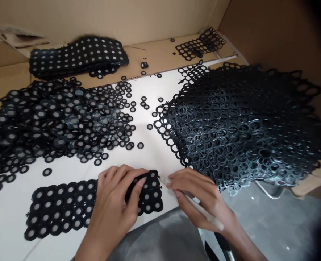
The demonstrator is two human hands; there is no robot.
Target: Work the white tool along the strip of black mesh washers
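A black sheet of joined round pieces with pale grey centres (54,214) lies on the white tabletop in front of me. My left hand (119,195) rests across this sheet, its thumb and fingers closed on the part near the right end. In my right hand (195,192) is a slim white pen-like tool (205,214), pinched between thumb and fingers. The tool's tip points left, close to the sheet's right edge; whether it touches cannot be made out. My left fingers hide the middle of the sheet.
Loose black rings with grey centres (57,119) are heaped at the left, several scattered toward the middle. A tall pile of black perforated sheets (231,123) stands at the right. Behind are stacked dotted sheets (79,54), a small perforated scrap (201,43) and cardboard walls (122,18).
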